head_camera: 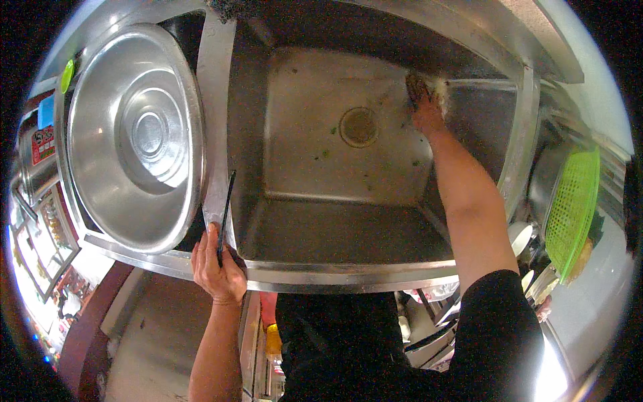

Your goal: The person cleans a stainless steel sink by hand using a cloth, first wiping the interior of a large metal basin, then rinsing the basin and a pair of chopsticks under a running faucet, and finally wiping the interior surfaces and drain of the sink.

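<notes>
My left hand [220, 269] is at the front edge of a stainless steel sink [346, 275], closed around a thin dark stick-like object [227, 211] that points up along the divider between two basins. Down in the right basin, my right hand [427, 108] reaches to the back right corner of the floor; its fingers are over a dark brownish patch or item, and whether they grip it I cannot tell. A round drain [359, 126] lies left of that hand, with small green scraps [325, 153] scattered around it.
A large round steel bowl [95, 151] rests tilted over the left basin. To the right stand a green plastic basket [570, 211] and a white spoon or ladle [520, 237]. At the far left are a blue item [46, 111] and a light green one [67, 76].
</notes>
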{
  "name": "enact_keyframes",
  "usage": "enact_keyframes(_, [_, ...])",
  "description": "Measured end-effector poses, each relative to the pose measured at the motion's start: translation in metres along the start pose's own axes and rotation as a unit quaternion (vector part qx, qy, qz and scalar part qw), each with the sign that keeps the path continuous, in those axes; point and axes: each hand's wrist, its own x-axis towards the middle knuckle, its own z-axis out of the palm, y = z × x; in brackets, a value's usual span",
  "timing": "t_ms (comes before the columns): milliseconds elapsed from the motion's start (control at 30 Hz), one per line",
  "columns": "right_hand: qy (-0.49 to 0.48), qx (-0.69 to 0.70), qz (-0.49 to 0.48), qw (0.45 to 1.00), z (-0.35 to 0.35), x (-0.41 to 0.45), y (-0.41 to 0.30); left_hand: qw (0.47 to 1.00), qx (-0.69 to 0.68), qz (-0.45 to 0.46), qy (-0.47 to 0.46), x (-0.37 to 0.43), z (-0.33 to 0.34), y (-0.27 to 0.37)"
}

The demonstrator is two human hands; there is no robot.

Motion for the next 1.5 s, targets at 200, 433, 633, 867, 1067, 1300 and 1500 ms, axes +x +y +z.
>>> enact_keyframes(200, [0.029,-0.006,0.063,0.998,0.03,-0.061,-0.031,1.0,-0.01,0.002,0.005,0.002,0.008,0.005])
enact_keyframes(433, [-0.089,0.162,0.017,0.983,-0.062,-0.09,-0.095,1.0,-0.004,-0.014,0.019,-0.006,0.0,-0.007])
enact_keyframes(633, [0.232,0.346,0.221,0.882,-0.05,-0.098,-0.027,1.0,-0.006,-0.029,0.004,-0.001,-0.005,0.001])
enact_keyframes(867, [-0.117,0.354,0.506,0.778,0.024,-0.171,-0.101,0.999,-0.027,-0.014,0.009,0.001,0.0,-0.002])
enact_keyframes(1067, [-0.103,0.257,0.261,0.925,-0.002,-0.137,-0.188,1.0,-0.009,-0.018,0.011,-0.003,-0.004,-0.005])
enact_keyframes(1300, [0.015,0.223,0.012,0.975,-0.071,-0.063,-0.212,0.999,-0.021,-0.023,0.011,-0.003,-0.004,-0.005])
enact_keyframes(1500, [-0.085,0.151,-0.146,0.974,-0.052,-0.086,-0.181,0.999,-0.02,-0.023,0.012,-0.005,0.0,-0.009])
